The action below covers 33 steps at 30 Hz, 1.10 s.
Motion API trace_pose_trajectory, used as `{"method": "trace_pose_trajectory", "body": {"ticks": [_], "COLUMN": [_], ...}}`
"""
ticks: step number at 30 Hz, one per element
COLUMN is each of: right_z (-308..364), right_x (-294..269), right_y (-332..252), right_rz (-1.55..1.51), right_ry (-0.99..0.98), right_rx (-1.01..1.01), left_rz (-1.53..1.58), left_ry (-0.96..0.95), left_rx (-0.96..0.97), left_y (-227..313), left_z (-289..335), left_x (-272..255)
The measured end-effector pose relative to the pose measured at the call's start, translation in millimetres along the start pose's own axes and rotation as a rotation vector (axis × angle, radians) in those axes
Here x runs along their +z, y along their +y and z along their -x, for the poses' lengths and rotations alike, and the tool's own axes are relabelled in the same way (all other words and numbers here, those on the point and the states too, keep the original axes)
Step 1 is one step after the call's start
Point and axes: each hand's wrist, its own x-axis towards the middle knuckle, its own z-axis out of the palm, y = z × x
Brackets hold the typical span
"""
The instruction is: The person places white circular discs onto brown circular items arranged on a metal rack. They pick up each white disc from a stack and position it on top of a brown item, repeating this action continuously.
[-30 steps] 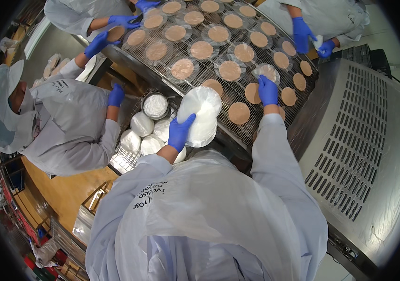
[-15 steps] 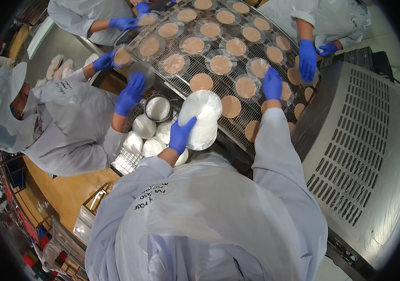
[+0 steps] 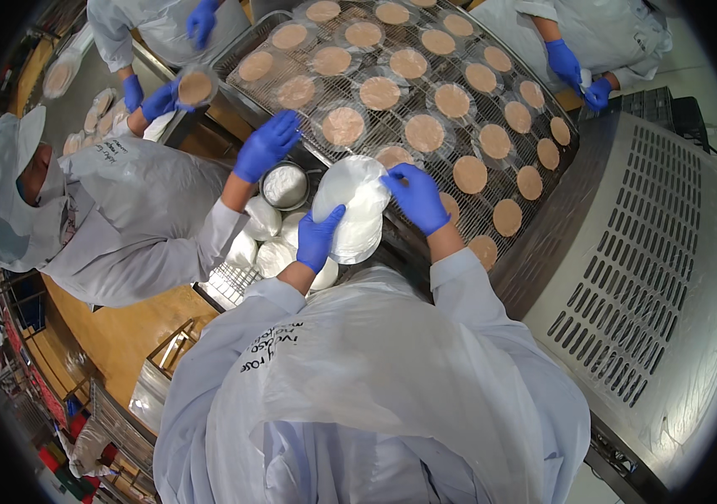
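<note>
STEP: a white stack of round wrappers (image 3: 350, 208) is held at frame centre, over the near edge of the wire conveyor (image 3: 425, 76) | HANDS: left hand (image 3: 318, 237) clamped beneath, right hand (image 3: 415, 196) closed on the top | NEXT: likely a single sheet must be peeled off cleanly | NEAR: tan discs (image 3: 469, 174) lie just beside.

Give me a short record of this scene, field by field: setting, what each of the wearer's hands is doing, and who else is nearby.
setting: wire conveyor belt carrying round flat tan discs
left hand: blue glove, holding the lower edge of a white stack in a clear bag
right hand: blue glove, gripping the bag's top edge
beside: metal bowl of white powder; more bagged white stacks
others: co-worker's gloved hand reaching toward the belt
</note>
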Motion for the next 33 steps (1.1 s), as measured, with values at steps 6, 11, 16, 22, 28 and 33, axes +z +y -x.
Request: {"method": "trace_pose_trajectory", "body": {"ticks": [6, 11, 16, 22, 28, 33], "right_z": [-31.6, -60.9, -64.7, 7.9, 37.8, -10.4], "right_x": [29.5, -45.5, -36.9, 6.0, -0.9, -39.0], "right_y": [-2.9, 29.6, 57.3, 61.3, 2.9, 61.5], "right_rz": [-0.259, 0.004, 0.227, 0.167, -0.105, 0.107], "right_ry": [0.196, 0.337, 0.484, 0.276, 0.065, 0.335], "right_rx": [-0.001, 0.176, 0.092, -0.265, 0.146, -0.026], "left_rz": [0.009, 0.044, 0.042, 0.014, 0.054, 0.085], "left_ry": [-0.015, -0.008, 0.034, 0.057, -0.017, 0.002], "left_rx": [-0.013, -0.041, -0.033, -0.023, 0.082, 0.084], "left_y": [27.0, 32.6, 21.9, 11.0, -7.0, -9.9], "left_z": [-24.2, -34.7, -28.8, -2.9, 12.7, 9.8], "left_x": [-16.0, -31.9, -21.9, 0.2, 26.2, 36.9]}}
